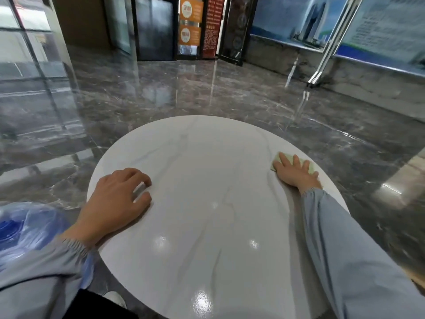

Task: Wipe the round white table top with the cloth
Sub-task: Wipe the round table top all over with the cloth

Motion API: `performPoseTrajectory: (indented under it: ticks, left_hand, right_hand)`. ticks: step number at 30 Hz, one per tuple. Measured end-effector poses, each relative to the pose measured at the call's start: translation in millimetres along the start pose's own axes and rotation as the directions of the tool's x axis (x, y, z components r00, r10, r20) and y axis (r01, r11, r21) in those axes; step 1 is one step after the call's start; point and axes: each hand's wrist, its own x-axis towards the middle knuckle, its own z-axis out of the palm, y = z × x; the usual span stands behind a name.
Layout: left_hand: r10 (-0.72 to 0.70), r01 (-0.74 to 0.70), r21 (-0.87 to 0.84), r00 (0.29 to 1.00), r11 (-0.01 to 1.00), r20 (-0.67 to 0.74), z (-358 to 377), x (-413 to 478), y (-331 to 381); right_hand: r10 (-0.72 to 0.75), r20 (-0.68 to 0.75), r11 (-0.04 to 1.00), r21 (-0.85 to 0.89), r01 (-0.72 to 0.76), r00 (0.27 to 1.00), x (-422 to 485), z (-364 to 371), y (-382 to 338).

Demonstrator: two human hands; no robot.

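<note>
The round white table top (202,171) with faint grey veins fills the lower middle of the head view. A pale green cloth (290,161) lies flat near the table's right edge. My right hand (295,172) presses on it with straight, spread fingers and covers most of it. My left hand (119,199) rests on the table's left side, fingers loosely curled, fingertips touching the surface and holding nothing. Both arms wear light blue sleeves.
A blue water bottle (20,229) stands on the floor at the lower left, beside the table. Glossy dark marble floor (184,93) surrounds the table. Dark doors and orange signs (190,21) stand far back; display boards (299,21) line the right wall.
</note>
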Motion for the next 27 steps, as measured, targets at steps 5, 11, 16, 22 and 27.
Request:
performPoseTrajectory:
  ticks: [5, 11, 16, 22, 27]
  left_hand:
    - [0.002, -0.003, 0.041, 1.0, 0.999, 0.018, 0, 1, 3]
    - [-0.011, 0.01, 0.026, 1.0, 1.0, 0.017, 2, 1, 0]
    - [-0.046, 0.042, 0.061, 0.997, 0.997, 0.063, -2, 7, -1]
    - [-0.028, 0.005, 0.143, 0.986, 0.99, 0.163, -5, 59, 0]
    - [-0.074, 0.05, 0.143, 0.983, 0.988, 0.168, 11, 91, 0]
  right_hand:
    - [-0.278, 0.049, 0.959, -0.048, 0.28, 0.959, -4, 17, -111]
    - [-0.647, 0.163, 0.744, -0.08, 0.663, 0.745, -64, 70, -301]
    - [-0.718, 0.175, 0.677, -0.044, 0.734, 0.673, -77, 82, -340]
    - [-0.509, 0.071, 0.861, 0.015, 0.509, 0.858, 1, 40, -234]
    - [-0.183, -0.016, 0.983, -0.009, 0.183, 0.983, 70, -5, -73]
